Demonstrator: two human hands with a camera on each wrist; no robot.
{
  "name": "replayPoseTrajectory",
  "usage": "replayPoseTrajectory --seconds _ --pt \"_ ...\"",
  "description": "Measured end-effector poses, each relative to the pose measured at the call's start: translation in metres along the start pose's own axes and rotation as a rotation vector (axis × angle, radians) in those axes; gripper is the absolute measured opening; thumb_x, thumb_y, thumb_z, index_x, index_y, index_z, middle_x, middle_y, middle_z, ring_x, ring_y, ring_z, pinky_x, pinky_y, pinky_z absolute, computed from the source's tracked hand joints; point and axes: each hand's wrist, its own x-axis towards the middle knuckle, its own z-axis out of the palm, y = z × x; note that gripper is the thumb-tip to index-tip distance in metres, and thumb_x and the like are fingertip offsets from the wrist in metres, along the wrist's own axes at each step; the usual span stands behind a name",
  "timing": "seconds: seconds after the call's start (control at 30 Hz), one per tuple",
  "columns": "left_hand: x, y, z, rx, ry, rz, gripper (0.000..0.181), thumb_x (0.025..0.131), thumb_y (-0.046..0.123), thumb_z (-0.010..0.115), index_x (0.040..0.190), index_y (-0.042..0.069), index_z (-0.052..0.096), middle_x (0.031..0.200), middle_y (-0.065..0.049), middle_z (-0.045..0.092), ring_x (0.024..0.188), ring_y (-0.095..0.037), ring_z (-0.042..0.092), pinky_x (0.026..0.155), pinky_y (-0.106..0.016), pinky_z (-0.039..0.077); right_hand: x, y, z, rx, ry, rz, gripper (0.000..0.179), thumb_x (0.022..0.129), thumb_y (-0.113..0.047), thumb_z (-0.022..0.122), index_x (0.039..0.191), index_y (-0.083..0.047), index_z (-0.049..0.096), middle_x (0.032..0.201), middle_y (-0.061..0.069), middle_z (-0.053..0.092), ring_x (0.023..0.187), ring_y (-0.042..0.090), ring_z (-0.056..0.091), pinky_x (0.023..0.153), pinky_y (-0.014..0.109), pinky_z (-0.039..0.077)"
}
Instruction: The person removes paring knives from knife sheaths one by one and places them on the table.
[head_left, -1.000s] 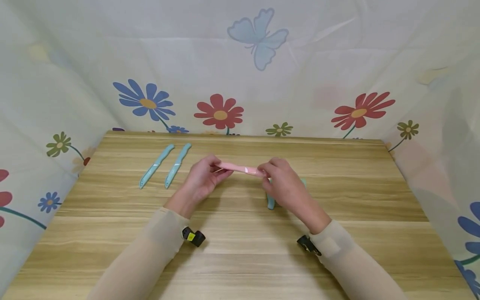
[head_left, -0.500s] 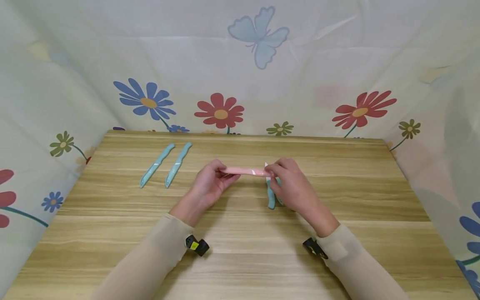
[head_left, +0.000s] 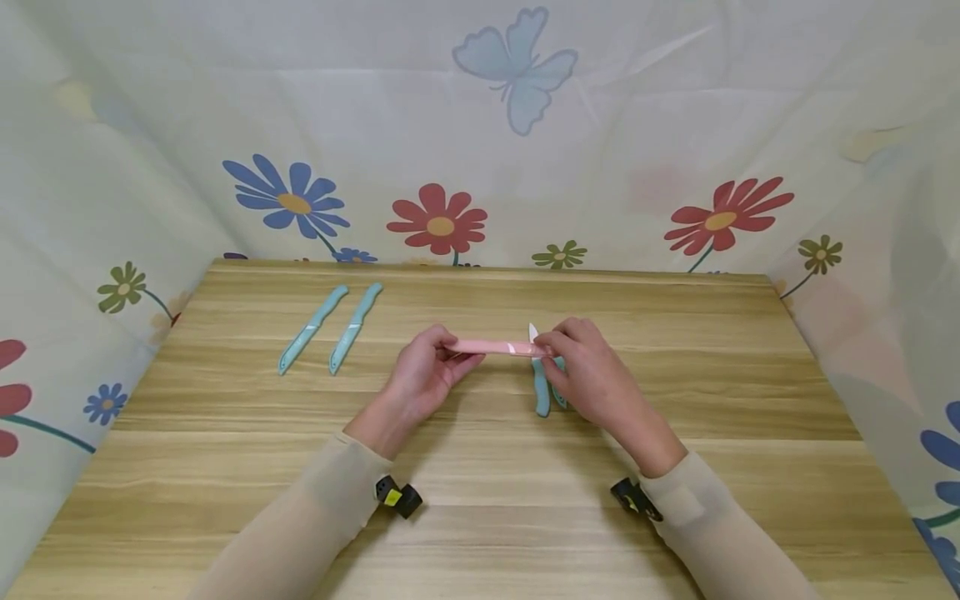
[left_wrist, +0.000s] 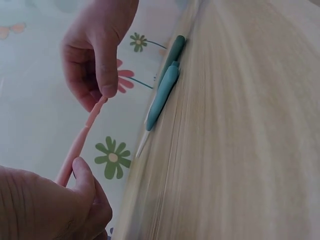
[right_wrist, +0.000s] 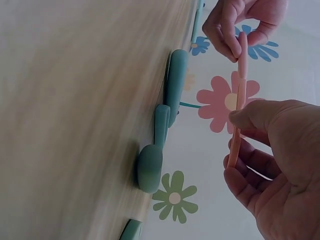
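Note:
A pink knife point(head_left: 491, 347), its blade end covered by a pink sheath, spans level between both hands above the table. My left hand point(head_left: 422, 375) pinches the handle end between thumb and fingers. At the sheath end, my right hand point(head_left: 596, 375) grips with thumb and fingertips, hiding the tip. Under and beside the right hand lies a teal knife point(head_left: 542, 392) with its white blade bare, pointing away from me. A teal piece point(head_left: 559, 393) beside it is partly covered by that hand. In the right wrist view, the pink sheath point(right_wrist: 237, 135) runs along the right fingers.
Two sheathed teal knives, one point(head_left: 311, 333) and another point(head_left: 356, 331), lie side by side at the back left of the wooden table point(head_left: 480, 517). A flower-printed curtain point(head_left: 600, 167) hangs behind and at the sides.
Both hands have shifted slightly right and toward me with the pink knife, which has become more level. The teal knife's white blade has come into view beside the right hand.

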Motion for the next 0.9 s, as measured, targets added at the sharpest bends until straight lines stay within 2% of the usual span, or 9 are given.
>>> replayPoseTrajectory --seconds 0.33,0.4,0.53,0.63,0.7,0.9 --pt "-0.0005 0.0005 0.0008 0.042 0.001 0.033 0.007 0.101 0.004 0.048 0.106 0.0 0.047 0.123 -0.023 0.051 0.12 -0.036 0.062 0.099 -0.039 0.057 0.0001 0.0006 -0.001 -0.009 -0.007 0.001 0.022 0.095 -0.005 0.079 0.116 -0.004 0.077 0.108 0.009 0.066 0.099 0.029 0.057 0.083 0.04 0.053" --pt "-0.0009 0.0016 0.001 0.073 -0.001 0.045 0.013 0.102 0.006 0.05 0.111 -0.003 0.049 0.125 -0.023 0.052 0.117 -0.035 0.064 0.098 -0.041 0.058 0.0 0.0011 -0.0009 -0.011 -0.002 0.001 0.021 0.095 -0.004 0.079 0.116 -0.004 0.077 0.108 0.009 0.066 0.099 0.029 0.057 0.083 0.04 0.053" --pt "-0.0014 0.0041 -0.0001 0.173 -0.019 0.073 0.039 0.105 0.01 0.052 0.14 -0.007 0.047 0.134 -0.026 0.054 0.113 -0.032 0.066 0.099 -0.044 0.057 -0.0004 0.0016 -0.0013 -0.015 0.002 -0.001 0.021 0.095 -0.005 0.079 0.116 -0.004 0.077 0.108 0.009 0.066 0.098 0.028 0.056 0.081 0.039 0.053" --pt "-0.0012 0.0061 -0.0017 0.284 -0.03 0.113 0.05 0.107 0.012 0.05 0.152 -0.007 0.041 0.141 -0.026 0.054 0.114 -0.031 0.066 0.102 -0.046 0.056 -0.0005 0.0018 -0.0014 -0.013 0.005 -0.008 0.021 0.095 -0.005 0.079 0.116 -0.004 0.077 0.108 0.009 0.066 0.098 0.028 0.056 0.081 0.039 0.053" --pt "-0.001 0.0072 -0.0021 0.387 -0.029 0.159 0.048 0.108 0.015 0.051 0.151 -0.006 0.045 0.143 -0.024 0.055 0.116 -0.03 0.065 0.104 -0.046 0.055 -0.0004 0.002 -0.0013 -0.009 0.009 -0.013 0.02 0.096 -0.005 0.079 0.116 -0.004 0.077 0.108 0.009 0.066 0.097 0.028 0.057 0.081 0.039 0.053" --pt "-0.0059 0.0078 0.0013 0.78 -0.006 0.384 0.039 0.105 0.021 0.063 0.141 0.006 0.061 0.139 -0.014 0.062 0.12 -0.027 0.062 0.104 -0.045 0.053 -0.0001 0.0022 -0.001 -0.011 0.011 -0.015 0.02 0.096 -0.005 0.078 0.116 -0.004 0.077 0.107 0.009 0.066 0.097 0.029 0.057 0.081 0.04 0.053"
